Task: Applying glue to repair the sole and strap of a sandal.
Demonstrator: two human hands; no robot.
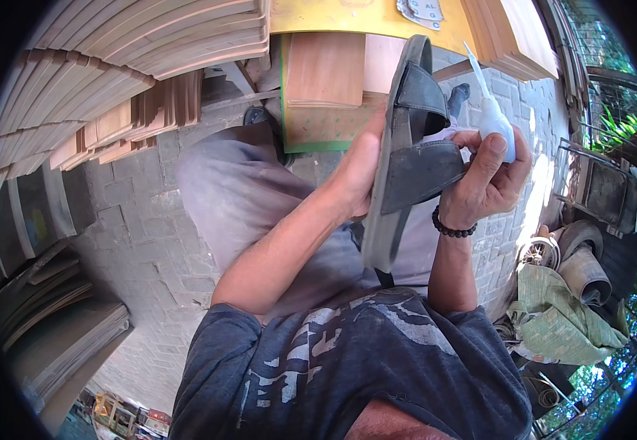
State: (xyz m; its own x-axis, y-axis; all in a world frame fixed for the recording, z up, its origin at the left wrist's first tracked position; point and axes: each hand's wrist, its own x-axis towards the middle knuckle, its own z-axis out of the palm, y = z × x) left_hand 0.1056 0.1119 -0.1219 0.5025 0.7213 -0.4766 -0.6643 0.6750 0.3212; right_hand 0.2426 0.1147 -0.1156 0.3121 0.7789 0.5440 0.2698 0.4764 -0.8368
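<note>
Black two-strap sandal [415, 170], long axis running away from me. On its left, my left hand [361, 172] grips the sole [385, 172], fingers partly hidden. Just right of it, my right hand [489, 174] grips a white plastic squeeze bottle [493, 121], tapered nozzle [478, 71] pointing away.

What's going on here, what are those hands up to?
A person is handling a sandal and a bottle above their lap. The left hand holds a dark sandal up on end, some of its fingers hidden behind it. The right hand grips a white bottle, its long thin nozzle pointing away from the body and clear of the sandal. Whether the right fingertips touch the strap is hard to tell. Ahead lies a yellow surface.
</note>
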